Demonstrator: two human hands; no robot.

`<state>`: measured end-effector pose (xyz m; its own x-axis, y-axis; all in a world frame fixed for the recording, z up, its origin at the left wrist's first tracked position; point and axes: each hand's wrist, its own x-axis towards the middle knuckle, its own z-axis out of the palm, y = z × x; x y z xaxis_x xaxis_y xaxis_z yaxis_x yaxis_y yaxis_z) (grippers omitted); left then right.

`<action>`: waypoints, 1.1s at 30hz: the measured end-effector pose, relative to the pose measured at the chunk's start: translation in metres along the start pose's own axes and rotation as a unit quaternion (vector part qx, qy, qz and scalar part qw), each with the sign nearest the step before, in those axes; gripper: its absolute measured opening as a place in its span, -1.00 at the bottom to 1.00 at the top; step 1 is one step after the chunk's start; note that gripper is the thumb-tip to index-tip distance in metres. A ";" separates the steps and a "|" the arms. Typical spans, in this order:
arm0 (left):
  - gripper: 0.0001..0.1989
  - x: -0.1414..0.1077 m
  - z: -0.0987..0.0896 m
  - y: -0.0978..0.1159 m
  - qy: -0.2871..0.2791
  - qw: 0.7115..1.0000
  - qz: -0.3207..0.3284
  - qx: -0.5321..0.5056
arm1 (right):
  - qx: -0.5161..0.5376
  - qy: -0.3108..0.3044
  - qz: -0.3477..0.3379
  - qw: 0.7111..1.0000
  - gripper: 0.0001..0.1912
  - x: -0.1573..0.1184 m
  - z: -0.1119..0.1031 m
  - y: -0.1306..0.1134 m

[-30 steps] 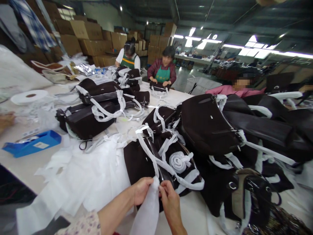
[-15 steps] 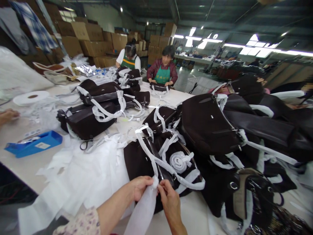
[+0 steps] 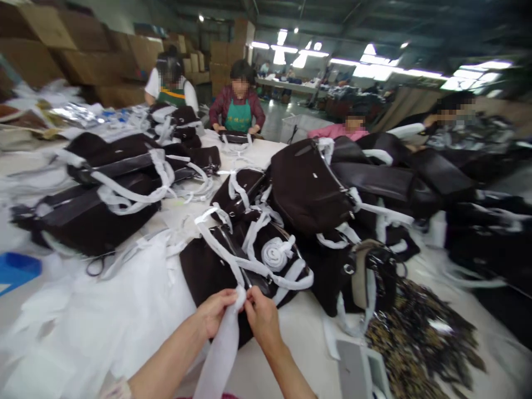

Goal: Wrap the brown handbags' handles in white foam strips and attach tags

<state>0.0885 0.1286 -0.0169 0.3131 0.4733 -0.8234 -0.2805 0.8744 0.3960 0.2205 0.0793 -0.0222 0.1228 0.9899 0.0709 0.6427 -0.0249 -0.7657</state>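
My left hand (image 3: 219,310) pinches a strip of thin white wrapping (image 3: 218,352) whose loose end hangs toward me. Close beside it, my right hand (image 3: 261,311) has its fingers pressed together at the same bunched spot, near the metal edge of a dark brown handbag (image 3: 197,271). The bag lies on the table below both hands. Its handle (image 3: 216,244) is wrapped in white material and loops up and away from me. A coiled white roll (image 3: 275,254) rests on the bag's far part. My fingers hide just how the strip meets the handle.
More dark handbags (image 3: 305,185) are piled ahead and right, others (image 3: 100,213) at left. White sheets (image 3: 137,310) lie left, near a blue dispenser (image 3: 19,271). Metal chains (image 3: 428,338) and a grey box (image 3: 357,368) are front right. Several co-workers, one in a green apron (image 3: 239,116), sit beyond.
My view has turned right, so the scene shifts left and the chain heap and grey box show more fully. Both hands stay at the same spot on the white strip.
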 end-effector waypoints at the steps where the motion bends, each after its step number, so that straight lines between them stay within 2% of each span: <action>1: -0.87 -0.002 0.000 0.001 0.004 1.000 0.012 0.001 | 0.003 -0.005 0.000 1.000 -0.86 -0.002 -0.005 -0.003; 4: -0.95 -0.003 0.001 0.008 0.019 0.998 -0.032 0.055 | 0.027 -0.021 0.020 0.999 -0.90 -0.019 -0.031 -0.005; 7: -0.96 -0.001 0.006 0.015 0.043 0.994 -0.043 0.096 | 0.047 0.012 0.090 0.995 -0.91 -0.061 -0.078 0.014; 9: -0.91 -0.002 0.010 0.017 0.057 0.993 -0.031 0.103 | 0.035 0.070 0.169 0.983 -0.81 -0.102 -0.118 0.040; 12: -0.89 -0.004 0.016 0.017 0.056 0.991 -0.028 0.115 | -0.002 0.170 0.301 0.938 -0.68 -0.167 -0.175 0.092; 15: -0.88 -0.006 0.020 0.016 0.055 0.990 -0.028 0.125 | -0.017 0.200 0.411 0.889 -0.63 -0.212 -0.207 0.138; 17: -0.87 -0.006 0.022 0.016 0.059 0.990 -0.028 0.125 | 0.001 0.191 0.454 0.871 -0.59 -0.225 -0.211 0.158; 19: -0.85 -0.007 0.023 0.015 0.063 0.990 -0.025 0.124 | 0.027 0.177 0.486 0.855 -0.56 -0.229 -0.204 0.169; 24: -0.82 -0.012 0.027 0.013 0.072 0.990 -0.013 0.124 | 0.086 0.159 0.535 0.825 -0.58 -0.222 -0.187 0.176; 28: -0.83 -0.013 0.027 0.012 0.069 0.989 -0.011 0.128 | 0.109 0.159 0.527 0.828 -0.70 -0.220 -0.186 0.171; 33: -0.83 -0.011 0.023 0.012 0.059 0.989 -0.010 0.133 | 0.088 0.207 0.498 0.838 -0.75 -0.235 -0.191 0.160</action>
<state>0.1029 0.1362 0.0058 0.2040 0.4540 -0.8673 -0.0228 0.8879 0.4594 0.4394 -0.1839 -0.0392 0.8066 0.3565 -0.4715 -0.0519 -0.7519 -0.6573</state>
